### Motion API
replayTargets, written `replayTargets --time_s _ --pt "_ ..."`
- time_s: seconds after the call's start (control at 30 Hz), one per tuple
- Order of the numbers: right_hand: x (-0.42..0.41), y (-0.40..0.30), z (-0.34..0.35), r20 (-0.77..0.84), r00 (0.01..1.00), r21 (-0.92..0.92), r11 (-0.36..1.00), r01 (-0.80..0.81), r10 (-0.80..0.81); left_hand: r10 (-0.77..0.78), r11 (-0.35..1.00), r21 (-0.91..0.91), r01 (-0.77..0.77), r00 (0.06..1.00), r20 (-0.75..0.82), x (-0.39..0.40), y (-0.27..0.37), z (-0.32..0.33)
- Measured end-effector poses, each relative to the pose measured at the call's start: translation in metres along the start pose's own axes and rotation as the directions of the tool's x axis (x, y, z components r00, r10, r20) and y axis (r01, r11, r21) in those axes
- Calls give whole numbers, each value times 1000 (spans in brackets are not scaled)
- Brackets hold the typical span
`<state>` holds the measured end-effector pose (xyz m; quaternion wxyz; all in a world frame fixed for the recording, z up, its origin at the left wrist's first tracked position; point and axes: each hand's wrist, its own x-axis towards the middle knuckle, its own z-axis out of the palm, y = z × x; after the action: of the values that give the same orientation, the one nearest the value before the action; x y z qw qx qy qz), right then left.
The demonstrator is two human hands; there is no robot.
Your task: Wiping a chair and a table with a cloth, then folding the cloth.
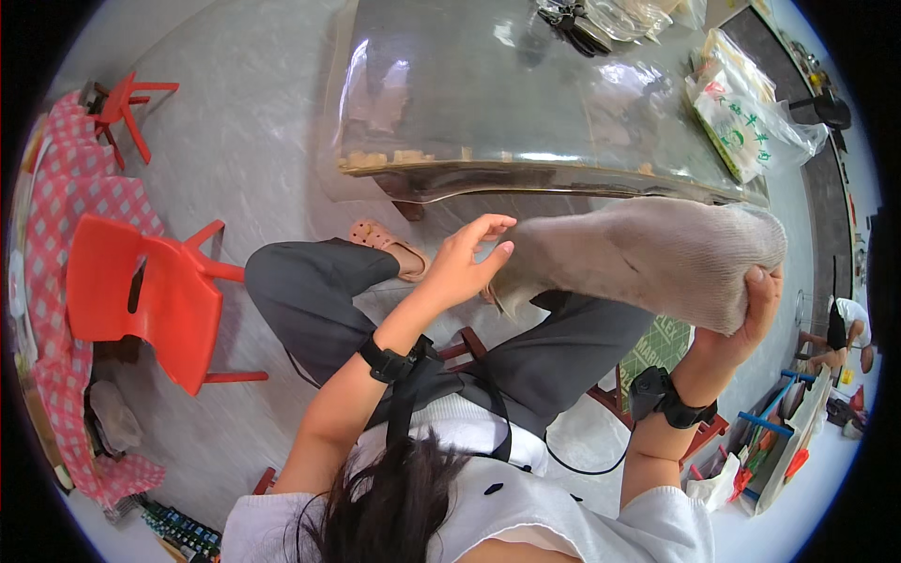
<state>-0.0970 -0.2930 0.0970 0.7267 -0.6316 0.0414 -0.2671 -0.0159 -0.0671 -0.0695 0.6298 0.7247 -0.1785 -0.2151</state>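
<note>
A long, ribbed grey-beige knitted fabric piece [633,257], darker and frayed at its left end, is held up over my right thigh. My right hand [760,302] grips its right end, the thumb lying on the near face and the other fingers mostly hidden behind it. At the piece's frayed end is my left hand [471,260], thumb and fingers apart; a small gap shows between the fingertips and the fabric. Both wrists wear black straps with small devices.
Ahead stands a table [493,91] under a clear plastic cover, with plastic bags [739,127] and a black item [577,32] on it. Red plastic chairs [176,295] stand at left by a pink checked cloth [53,232]. A person [849,327] is at far right, near a blue-framed rack [774,426].
</note>
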Motion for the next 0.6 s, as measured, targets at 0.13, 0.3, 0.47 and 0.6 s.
replayTargets --time_s 0.13,0.3,0.47,0.6 --pt "-2 -7 2 -1 1000 28 1000 7 -7 99 993 46 -106 986 133 6 15 -2" --pt "-11 -15 13 -7 1000 188 982 29 -28 99 962 -271 38 874 475 13 -4 1" --pt "5 -20 9 -17 1000 232 973 18 -14 -74 869 -348 353 787 613 5 -3 -10" --pt "32 -17 -10 -37 996 340 938 -66 83 36 772 -568 284 873 486 -8 11 -38"
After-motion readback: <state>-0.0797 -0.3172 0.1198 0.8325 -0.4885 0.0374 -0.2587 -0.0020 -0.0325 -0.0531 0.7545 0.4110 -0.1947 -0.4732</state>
